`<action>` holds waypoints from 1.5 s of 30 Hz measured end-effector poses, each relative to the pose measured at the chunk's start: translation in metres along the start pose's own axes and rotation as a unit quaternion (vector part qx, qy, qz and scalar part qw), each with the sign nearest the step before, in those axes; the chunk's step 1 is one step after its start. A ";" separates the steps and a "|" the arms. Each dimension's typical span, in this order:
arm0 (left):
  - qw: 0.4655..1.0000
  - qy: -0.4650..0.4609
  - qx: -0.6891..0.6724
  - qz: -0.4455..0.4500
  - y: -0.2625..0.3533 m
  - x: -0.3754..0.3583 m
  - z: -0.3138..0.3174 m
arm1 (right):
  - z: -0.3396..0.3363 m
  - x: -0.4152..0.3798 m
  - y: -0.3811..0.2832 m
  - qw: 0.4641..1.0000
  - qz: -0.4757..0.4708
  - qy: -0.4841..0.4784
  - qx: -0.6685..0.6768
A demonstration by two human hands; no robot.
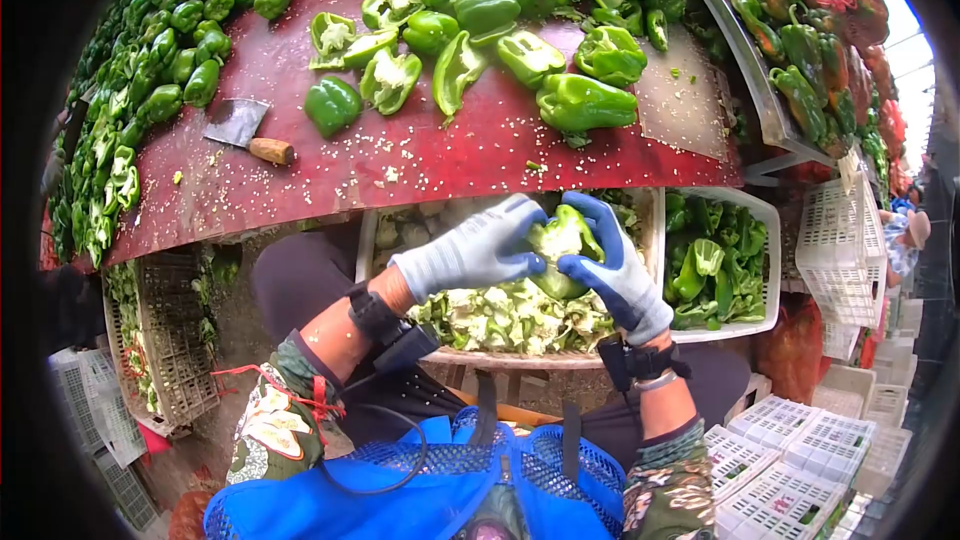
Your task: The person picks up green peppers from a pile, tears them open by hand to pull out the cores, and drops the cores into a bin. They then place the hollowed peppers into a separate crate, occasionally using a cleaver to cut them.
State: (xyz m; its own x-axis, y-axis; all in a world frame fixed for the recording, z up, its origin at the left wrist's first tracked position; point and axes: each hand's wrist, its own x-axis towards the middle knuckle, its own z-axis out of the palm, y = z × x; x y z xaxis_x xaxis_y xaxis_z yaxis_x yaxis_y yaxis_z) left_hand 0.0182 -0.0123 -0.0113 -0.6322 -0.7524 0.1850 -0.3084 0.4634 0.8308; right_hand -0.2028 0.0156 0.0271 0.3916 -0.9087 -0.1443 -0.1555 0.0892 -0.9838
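A cut green bell pepper (563, 240) with its pale inside showing is held between both hands, above a crate (540, 360) of pale pepper cores and seeds (500, 315). My gloved right hand (618, 270) wraps its fingers round the right side of the pepper. From the left, my gloved left hand (475, 248) grips it with fingertips and thumb at the opened side. Seeds are scattered on the red tabletop (420, 165), where a cleaver (248, 132) with a wooden handle lies. Several pepper halves (390, 78) and a whole pepper (586, 103) lie beyond.
A white crate (770, 240) of green peppers stands right of the core crate. Whole peppers (180, 50) are heaped along the table's left side. Net bags of peppers (800, 50) sit at the upper right. Stacked white crates (790, 450) stand at the lower right.
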 end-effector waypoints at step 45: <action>0.998 0.045 -0.016 -0.039 0.000 -0.008 0.022 | 0.008 -0.013 0.020 0.970 0.134 -0.008 0.202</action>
State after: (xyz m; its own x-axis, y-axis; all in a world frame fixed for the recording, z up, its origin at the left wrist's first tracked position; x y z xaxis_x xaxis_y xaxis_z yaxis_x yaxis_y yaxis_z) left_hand 0.0074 0.0043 -0.0240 -0.5397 -0.8257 0.1640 -0.3313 0.3874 0.8603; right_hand -0.2038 0.0321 0.0086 0.4008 -0.8246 -0.3993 0.1137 0.4772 -0.8714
